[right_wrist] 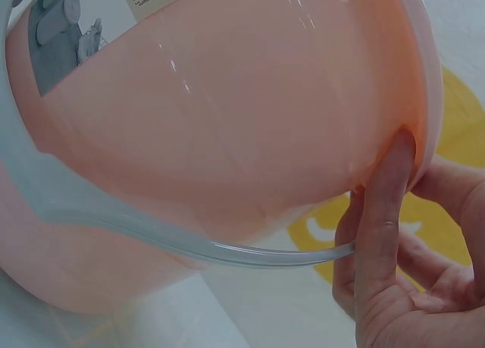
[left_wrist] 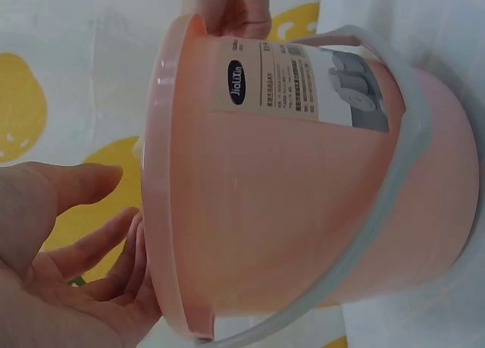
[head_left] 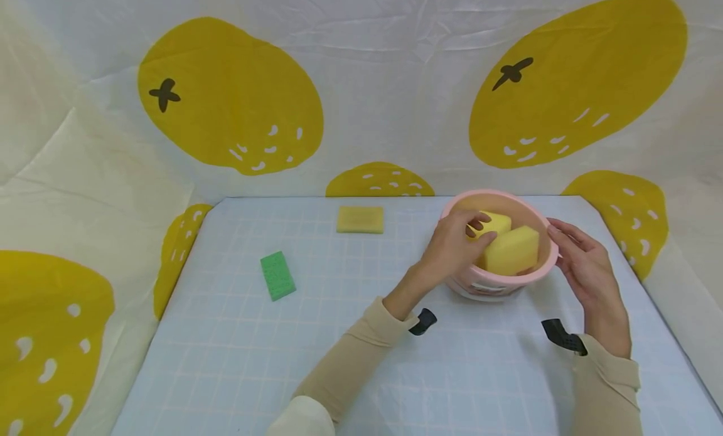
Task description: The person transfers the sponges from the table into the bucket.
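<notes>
A pink bucket (head_left: pixel 486 288) stands upright at the back right of the table, with two yellow sponges (head_left: pixel 513 253) inside it. My left hand (head_left: pixel 456 243) reaches over the bucket's near left rim, beside the sponges. In the left wrist view its thumb and fingers are apart, with nothing seen between them; the fingertips partly hide behind the rim. On the right side, my right hand (head_left: pixel 587 260) pinches the bucket's rim between thumb and fingers. The pale bucket handle (right_wrist: pixel 265 255) hangs down along the near side, its end by the right fingers.
A green sponge (head_left: pixel 278 276) lies on the left part of the table (head_left: pixel 226 361). Another yellow sponge (head_left: pixel 359 219) rests near the back edge, left of the bucket. Behind the table hangs a white sheet (head_left: pixel 395 78) with a yellow fruit print.
</notes>
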